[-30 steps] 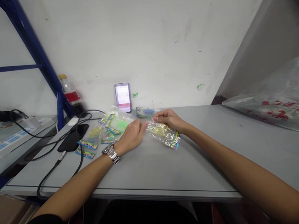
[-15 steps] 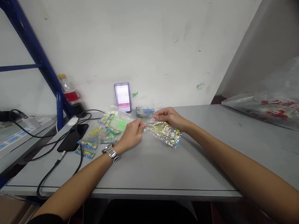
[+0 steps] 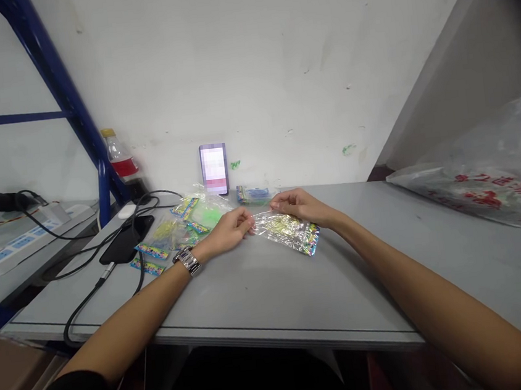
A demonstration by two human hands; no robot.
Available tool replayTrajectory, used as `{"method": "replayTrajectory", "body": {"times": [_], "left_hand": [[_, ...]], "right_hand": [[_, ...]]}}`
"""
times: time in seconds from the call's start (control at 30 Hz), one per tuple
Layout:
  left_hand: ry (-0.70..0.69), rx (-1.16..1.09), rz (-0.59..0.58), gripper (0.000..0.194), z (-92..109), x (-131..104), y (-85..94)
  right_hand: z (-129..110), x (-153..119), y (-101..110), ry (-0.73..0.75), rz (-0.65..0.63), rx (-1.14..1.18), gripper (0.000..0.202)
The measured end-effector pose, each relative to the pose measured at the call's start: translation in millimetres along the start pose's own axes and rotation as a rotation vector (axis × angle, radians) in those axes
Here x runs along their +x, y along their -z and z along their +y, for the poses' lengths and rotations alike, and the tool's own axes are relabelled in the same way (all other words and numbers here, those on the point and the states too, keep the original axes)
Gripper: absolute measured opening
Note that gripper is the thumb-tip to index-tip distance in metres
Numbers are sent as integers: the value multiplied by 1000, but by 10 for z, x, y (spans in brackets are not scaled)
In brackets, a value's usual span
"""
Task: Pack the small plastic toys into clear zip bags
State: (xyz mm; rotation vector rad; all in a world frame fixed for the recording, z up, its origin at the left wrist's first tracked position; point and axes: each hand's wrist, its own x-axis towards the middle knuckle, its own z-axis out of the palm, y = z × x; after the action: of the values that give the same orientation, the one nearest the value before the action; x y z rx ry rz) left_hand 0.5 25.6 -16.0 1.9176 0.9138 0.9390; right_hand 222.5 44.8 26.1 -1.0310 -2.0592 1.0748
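Observation:
Between my hands is a clear plastic bag with a colourful printed header and something yellow inside. My left hand, with a metal watch on its wrist, pinches the bag's plain left end. My right hand has its fingers closed on the bag's upper edge. The header end hangs down to the right, just above or on the grey table; I cannot tell which. Left of my left hand lie several similar bags with yellow and green contents. Behind my hands is another bag with blue contents.
A phone with a lit screen leans on the wall. At left are a dark phone, black cables, a cola bottle, a power strip and a blue frame. A printed plastic sack lies at right.
The bag has shifted slightly right and is stretched flatter between my hands. My left hand has moved a little down, its wrist slightly left.

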Motion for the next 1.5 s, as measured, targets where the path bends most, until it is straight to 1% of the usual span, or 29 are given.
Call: {"method": "replayTrajectory", "body": {"times": [0.1, 0.17, 0.23, 0.27, 0.47, 0.53, 0.63, 0.7, 0.77, 0.83, 0.93, 1.1, 1.2, 1.33, 1.4, 1.5], "left_hand": [[44, -147, 49, 13, -43, 13, -36], [51, -179, 81, 19, -63, 9, -46], [38, -169, 95, 25, -65, -4, -47], [26, -154, 92, 26, -59, -11, -47], [-96, -77, 79, 16, 1, -24, -60], [-123, -85, 99, 16, 5, -17, -67], [-135, -104, 161, 16, 7, -12, -70], [-126, -95, 176, 10, 20, -18, -67], [-114, -69, 163, 4, 45, -29, -64], [-94, -46, 163, 9, 73, -38, -65], [-47, -60, 171, 6, 97, -38, -75], [-9, -199, 123, 35, 78, -10, -88], [-7, -217, 72, 42, 62, -8, -82], [-12, -230, 26, 35, 43, -21, -81], [1, -231, 38, 31, 29, -22, -87], [18, -216, 84, 28, 8, -11, -95]], "right_hand": [[3, 2, -38, 31, 70, 7, 38], [-6, 8, -70, 9, 88, -9, 38], [-17, 15, -98, -19, 82, -32, 38], [-22, 18, -110, -19, 72, -38, 39], [-54, 16, -148, 21, 38, -18, 43], [-58, 15, -154, 15, 39, -15, 44], [-51, 19, -162, 0, 49, -25, 43], [-43, 24, -166, -10, 52, -28, 43], [-36, 26, -170, -18, 55, -23, 44], [-33, 25, -173, -25, 62, -17, 44], [-31, 23, -178, -24, 68, -16, 44], [-23, 31, -193, 20, 77, -34, 42], [-16, 40, -210, 54, 70, -70, 40], [-16, 49, -249, 97, 57, -129, 41], [-20, 54, -265, 102, 45, -143, 45], [-17, 60, -255, 69, 26, -161, 47]]}}
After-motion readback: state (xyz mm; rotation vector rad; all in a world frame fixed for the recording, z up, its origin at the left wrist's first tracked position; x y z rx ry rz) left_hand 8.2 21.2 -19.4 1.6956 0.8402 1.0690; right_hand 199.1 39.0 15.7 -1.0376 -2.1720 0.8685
